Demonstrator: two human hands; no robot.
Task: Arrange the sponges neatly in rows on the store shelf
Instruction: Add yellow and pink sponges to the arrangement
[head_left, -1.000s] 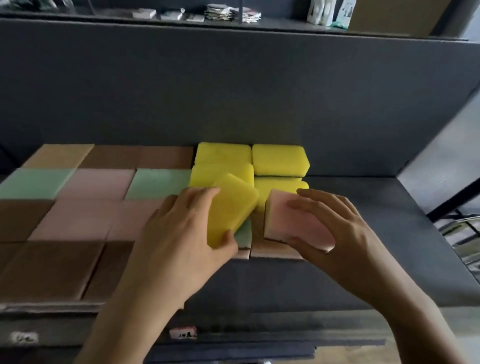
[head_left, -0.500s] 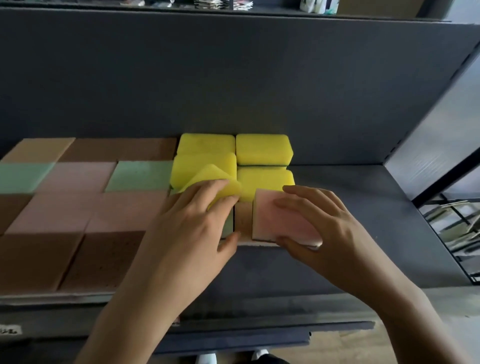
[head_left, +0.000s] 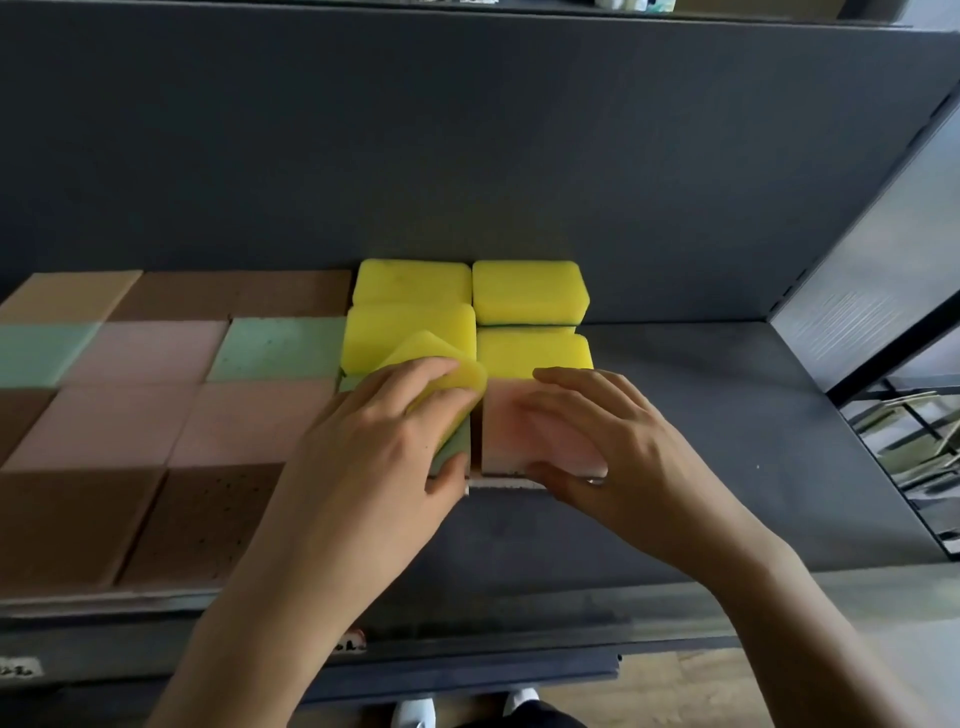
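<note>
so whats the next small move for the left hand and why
Probably press the tilted yellow sponge down flat. The left hand holds it skewed, its far corner overlapping the yellow sponge behind, while the right hand holds the pink sponge already square beside it.

On the dark shelf (head_left: 727, 415), the left hand (head_left: 374, 447) grips a tilted yellow sponge (head_left: 441, 358) beside the yellow stacks (head_left: 524, 291), while the right hand (head_left: 613, 441) holds a pink sponge (head_left: 514, 426) just beside it, brown, pink and green sponges (head_left: 156, 395) lying in rows at left.
</note>
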